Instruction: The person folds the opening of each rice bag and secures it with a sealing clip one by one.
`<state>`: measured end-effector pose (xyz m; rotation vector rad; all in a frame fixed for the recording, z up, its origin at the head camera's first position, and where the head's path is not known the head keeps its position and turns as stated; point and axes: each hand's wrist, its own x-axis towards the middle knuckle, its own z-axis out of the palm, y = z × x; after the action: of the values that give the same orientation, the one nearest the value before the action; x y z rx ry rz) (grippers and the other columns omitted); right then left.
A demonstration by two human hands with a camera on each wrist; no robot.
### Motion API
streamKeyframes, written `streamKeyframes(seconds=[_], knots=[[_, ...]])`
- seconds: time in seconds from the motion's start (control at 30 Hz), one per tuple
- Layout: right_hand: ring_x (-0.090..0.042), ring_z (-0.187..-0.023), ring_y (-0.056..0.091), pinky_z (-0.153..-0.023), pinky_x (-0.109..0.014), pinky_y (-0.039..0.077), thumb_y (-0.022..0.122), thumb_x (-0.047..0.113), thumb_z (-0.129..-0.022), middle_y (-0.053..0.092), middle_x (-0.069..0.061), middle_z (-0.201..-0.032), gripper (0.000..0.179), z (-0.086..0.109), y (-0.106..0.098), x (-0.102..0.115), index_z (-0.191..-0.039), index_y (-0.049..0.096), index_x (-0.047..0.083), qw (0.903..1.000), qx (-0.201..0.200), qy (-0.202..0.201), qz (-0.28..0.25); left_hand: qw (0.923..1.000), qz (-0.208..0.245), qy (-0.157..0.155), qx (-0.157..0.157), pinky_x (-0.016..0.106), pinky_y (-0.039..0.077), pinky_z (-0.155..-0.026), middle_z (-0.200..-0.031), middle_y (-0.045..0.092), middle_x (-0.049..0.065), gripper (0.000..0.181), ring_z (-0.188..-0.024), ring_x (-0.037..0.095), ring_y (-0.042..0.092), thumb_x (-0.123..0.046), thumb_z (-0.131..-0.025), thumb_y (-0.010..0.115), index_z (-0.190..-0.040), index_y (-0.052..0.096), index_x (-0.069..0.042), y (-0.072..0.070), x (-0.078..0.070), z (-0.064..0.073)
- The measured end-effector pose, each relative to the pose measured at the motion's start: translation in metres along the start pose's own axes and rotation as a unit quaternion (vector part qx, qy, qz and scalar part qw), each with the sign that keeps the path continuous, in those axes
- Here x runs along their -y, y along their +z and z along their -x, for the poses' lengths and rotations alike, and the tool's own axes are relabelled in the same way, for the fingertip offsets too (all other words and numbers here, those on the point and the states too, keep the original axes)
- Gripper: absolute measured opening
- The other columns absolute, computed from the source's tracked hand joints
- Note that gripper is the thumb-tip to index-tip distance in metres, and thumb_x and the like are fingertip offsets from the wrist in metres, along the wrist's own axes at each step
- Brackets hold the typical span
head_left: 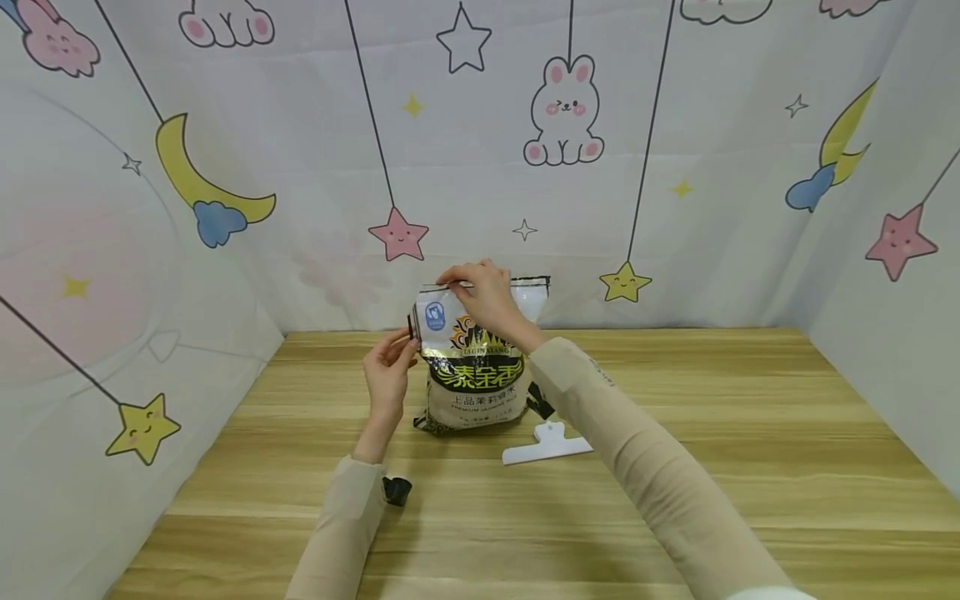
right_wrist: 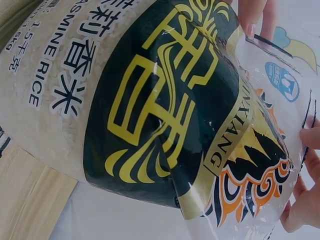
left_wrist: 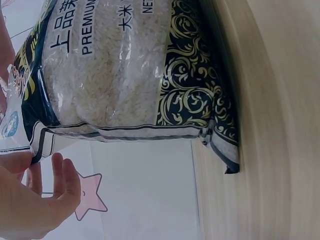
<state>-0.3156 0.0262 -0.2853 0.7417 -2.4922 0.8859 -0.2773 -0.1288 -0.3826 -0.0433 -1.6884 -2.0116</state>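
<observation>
A bag of jasmine rice [head_left: 477, 392] stands upright on the wooden table, with rice grains visible through its clear lower front. My left hand [head_left: 387, 371] pinches the bag's left side edge near the top, thumb against the plastic. At the top edge, my right hand [head_left: 487, 298] holds the film between thumb and fingers, left of the middle. In the right wrist view, the white upper part of the bag looks loose and creased above the rice. A white bag clip [head_left: 547, 446] lies on the table in front of the bag, partly beside the right sleeve.
The wooden table [head_left: 720, 417] extends around the bag to a white cloth backdrop [head_left: 315, 167] printed with stars, moons and a rabbit. One small black object [head_left: 396, 490] shows beside the left sleeve, another [head_left: 538, 402] beside the bag under the right forearm.
</observation>
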Motion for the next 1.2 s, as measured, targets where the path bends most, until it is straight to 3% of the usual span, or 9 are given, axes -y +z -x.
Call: streamKeyframes(seconds=[0.33,0.83,1.2], knots=[[-0.015,-0.086,0.049,-0.082,-0.034,0.029,0.055,0.016,-0.087,0.067,0.005,-0.101,0.017,0.0007,0.0003,-0.001,-0.098,0.067,0.021,0.9999,-0.01,0.003,0.003,0.9999,-0.015,-0.003,0.001,0.015,0.051,-0.057,-0.085,0.069,0.003,0.024,-0.067,0.0,0.061,0.003,-0.08,0.061,-0.103,0.059,0.011,-0.0013,-0.0007,0.0009],[-0.017,-0.089,0.047,-0.081,-0.04,0.028,0.056,0.018,-0.087,0.067,0.004,-0.099,0.015,0.0046,0.0022,-0.0032,-0.094,0.068,0.023,0.9966,-0.051,-0.04,0.051,0.9999,-0.009,-0.005,-0.007,0.015,0.051,-0.056,-0.078,0.067,-0.01,0.023,-0.067,-0.001,0.061,0.004,-0.08,0.06,-0.102,0.059,0.012,0.0007,-0.0024,0.0021],[-0.02,-0.09,0.047,-0.08,-0.042,0.029,0.057,0.018,-0.087,0.065,0.002,-0.095,0.015,0.0062,0.0041,-0.004,-0.096,0.067,0.024,0.9934,-0.059,-0.067,0.071,0.9998,0.009,0.005,-0.018,0.015,0.05,-0.055,-0.072,0.065,-0.017,0.025,-0.066,0.0,0.061,0.002,-0.078,0.064,-0.1,0.06,0.012,0.0029,-0.001,0.001]])
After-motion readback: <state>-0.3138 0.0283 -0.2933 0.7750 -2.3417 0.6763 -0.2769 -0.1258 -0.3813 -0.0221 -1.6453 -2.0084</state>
